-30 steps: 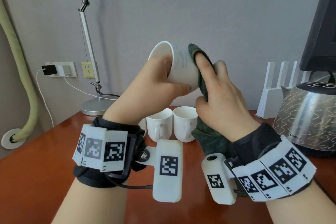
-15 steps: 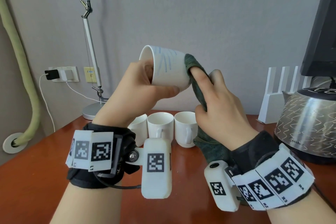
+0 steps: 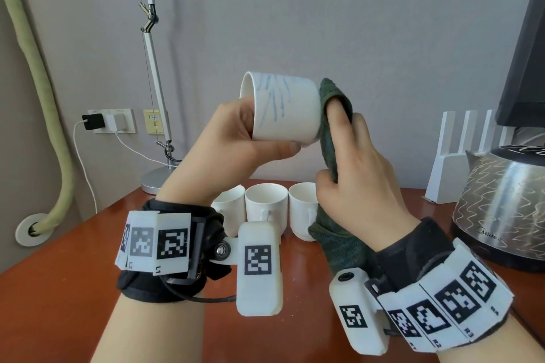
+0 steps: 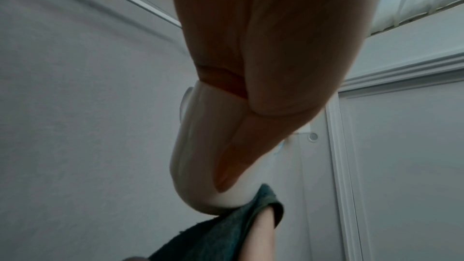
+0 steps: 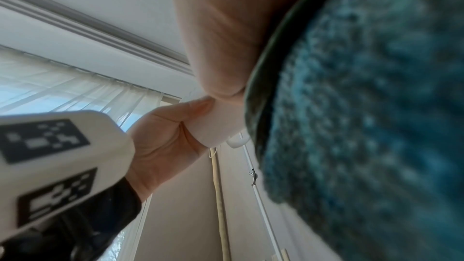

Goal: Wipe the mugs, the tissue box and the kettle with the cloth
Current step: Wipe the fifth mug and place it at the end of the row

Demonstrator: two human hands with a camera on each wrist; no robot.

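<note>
My left hand (image 3: 250, 141) holds a white mug (image 3: 284, 110) with blue scribbles on its side, lying sideways in the air, mouth to the left; fingers reach into the mouth and the thumb presses underneath. My right hand (image 3: 351, 162) grips a dark green cloth (image 3: 330, 132) and presses it against the mug's base. From the left wrist, the mug (image 4: 198, 146) meets the cloth (image 4: 226, 231) below the thumb. The cloth (image 5: 364, 116) fills the right wrist view. Three white mugs (image 3: 265, 200) stand on the table behind my wrists. The steel kettle (image 3: 501, 209) stands at the right. No tissue box is in view.
The reddish wooden table (image 3: 59, 289) runs to the wall. A desk lamp base (image 3: 157, 178) sits at the back left, with a wall socket and charger (image 3: 109, 121) beside it. A white rack (image 3: 460, 168) and a dark monitor (image 3: 528, 53) stand behind the kettle.
My left hand has turned the mug so its scribbled side faces up and its mouth points further left. The cloth has shifted from the mug's side onto its base.
</note>
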